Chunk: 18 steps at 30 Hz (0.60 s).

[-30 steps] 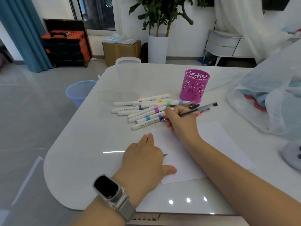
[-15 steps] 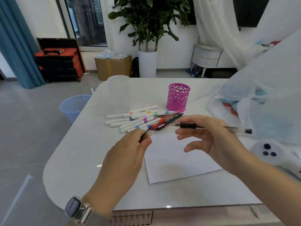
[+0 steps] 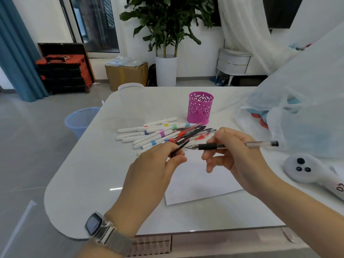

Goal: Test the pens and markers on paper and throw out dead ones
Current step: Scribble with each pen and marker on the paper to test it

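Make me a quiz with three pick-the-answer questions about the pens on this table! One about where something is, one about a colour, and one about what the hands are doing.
1. Where is the bin?
A. on the table
B. on the floor left of the table
C. under the plant

2. What colour is the pen cup?
A. pink
B. green
C. yellow

3. What is the right hand doing?
A. lying flat on the paper
B. holding a pen
C. reaching into the cup

Answers:
1 B, the blue bin stands on the floor beside the table's left edge.
2 A, the cut-out cup is bright pink.
3 B, its fingers grip a clear pen above the paper, while the left hand pinches a black cap.
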Available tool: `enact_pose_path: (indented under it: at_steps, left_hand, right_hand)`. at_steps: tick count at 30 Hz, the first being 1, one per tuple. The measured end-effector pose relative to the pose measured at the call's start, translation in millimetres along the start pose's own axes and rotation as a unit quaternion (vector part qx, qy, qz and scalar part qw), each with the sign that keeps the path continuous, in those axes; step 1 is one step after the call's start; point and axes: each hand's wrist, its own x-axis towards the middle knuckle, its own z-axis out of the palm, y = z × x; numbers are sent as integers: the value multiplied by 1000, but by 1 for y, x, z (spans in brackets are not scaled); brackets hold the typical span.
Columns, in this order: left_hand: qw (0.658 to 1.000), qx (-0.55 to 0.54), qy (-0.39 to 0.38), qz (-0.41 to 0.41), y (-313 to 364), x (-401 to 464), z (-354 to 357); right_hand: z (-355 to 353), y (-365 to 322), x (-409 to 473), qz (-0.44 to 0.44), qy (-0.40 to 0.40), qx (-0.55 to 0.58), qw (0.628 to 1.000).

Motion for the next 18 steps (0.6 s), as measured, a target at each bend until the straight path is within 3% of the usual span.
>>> enact_pose_path:
  at_steps: [5,12,18]
  left_hand:
    - [999,26,-31,22,0,2,3]
    - [983,-137,-119,-40,9,-9,9]
    - [958,-207,-169,-101,6,-12,7]
  right_hand:
    - [1,9,2,44,-33,-35,998]
    - [4,32,-3,23,-71,77,994]
    - [8,40,-7,9,-77,64,995]
